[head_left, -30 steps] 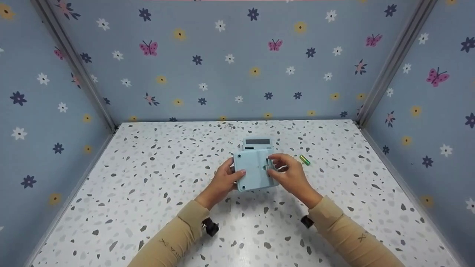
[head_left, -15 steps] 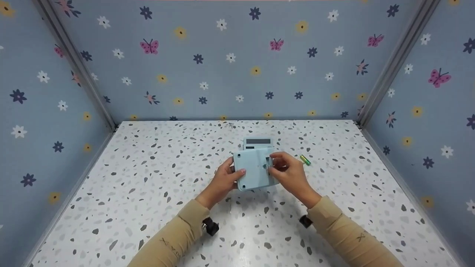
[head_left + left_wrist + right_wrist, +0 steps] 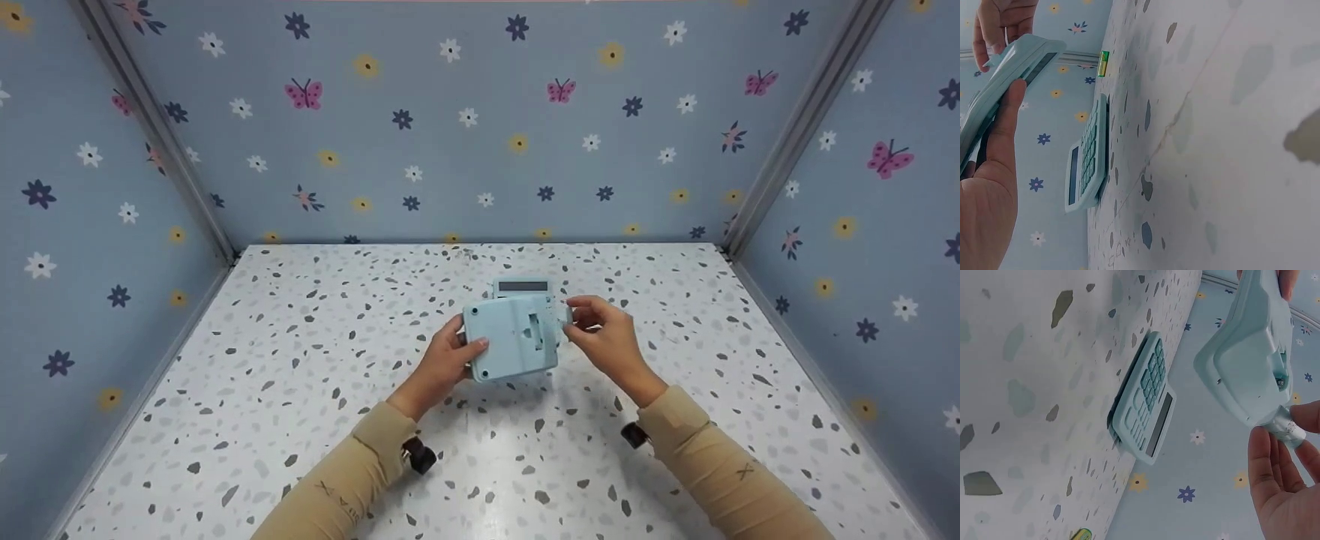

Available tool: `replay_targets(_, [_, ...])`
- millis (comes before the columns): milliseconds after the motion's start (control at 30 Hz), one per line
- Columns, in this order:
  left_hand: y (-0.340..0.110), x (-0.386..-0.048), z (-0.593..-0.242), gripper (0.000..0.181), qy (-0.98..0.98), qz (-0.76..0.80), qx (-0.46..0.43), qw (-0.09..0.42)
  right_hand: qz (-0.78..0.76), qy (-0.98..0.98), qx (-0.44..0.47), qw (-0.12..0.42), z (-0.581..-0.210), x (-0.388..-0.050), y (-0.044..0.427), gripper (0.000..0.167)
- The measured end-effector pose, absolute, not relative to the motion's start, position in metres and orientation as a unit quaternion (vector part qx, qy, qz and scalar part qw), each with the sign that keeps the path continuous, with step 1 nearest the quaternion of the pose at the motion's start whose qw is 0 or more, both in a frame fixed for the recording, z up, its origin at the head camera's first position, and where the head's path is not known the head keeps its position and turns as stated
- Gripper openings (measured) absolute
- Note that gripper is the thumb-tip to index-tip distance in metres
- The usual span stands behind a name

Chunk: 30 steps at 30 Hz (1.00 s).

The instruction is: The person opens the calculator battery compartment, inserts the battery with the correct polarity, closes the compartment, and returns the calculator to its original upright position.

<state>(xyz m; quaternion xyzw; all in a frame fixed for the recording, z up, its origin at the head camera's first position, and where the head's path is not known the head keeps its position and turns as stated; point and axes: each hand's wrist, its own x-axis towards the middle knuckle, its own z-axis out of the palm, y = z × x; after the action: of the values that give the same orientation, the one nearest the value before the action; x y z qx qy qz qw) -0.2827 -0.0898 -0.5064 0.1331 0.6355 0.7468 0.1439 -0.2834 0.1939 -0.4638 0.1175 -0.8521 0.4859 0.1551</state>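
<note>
Calculator, light blue, is held above the table with its back turned up. Its left edge is gripped by the left hand, the thumb laid on the back and other fingers set beneath. Toward the right of that back, the battery compartment is left uncovered; at its left corners two dark round spots are seen. Just right of the casing, a small battery cover is pinched between the thumb and fingers of the right hand; whether the casing is touched by it cannot be told. On the far side, a second calculator is set on the table, keys and display facing up, partly hidden by the held one in the head view. Right of it, a green-and-yellow battery is shown lying on the table in the wrist views. Tan sleeves are worn on both arms, with a black device mounted at each wrist. The speckled white table is enclosed left, right and far by blue walls printed with flowers and butterflies.
</note>
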Motion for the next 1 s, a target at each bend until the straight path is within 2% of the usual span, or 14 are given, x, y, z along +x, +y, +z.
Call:
replay_targets(800, [-0.094,-0.283,-0.503,0.057,0.631,0.755,0.112,0.141,0.455,-0.885,0.073,0.067,-0.478,-0.291,0.234,0.038])
replay_targets(1000, [-0.095,-0.284,-0.505,0.057,0.630,0.756,0.111,0.141,0.428,-0.898,0.080,0.061,-0.485,-0.294,0.241,0.039])
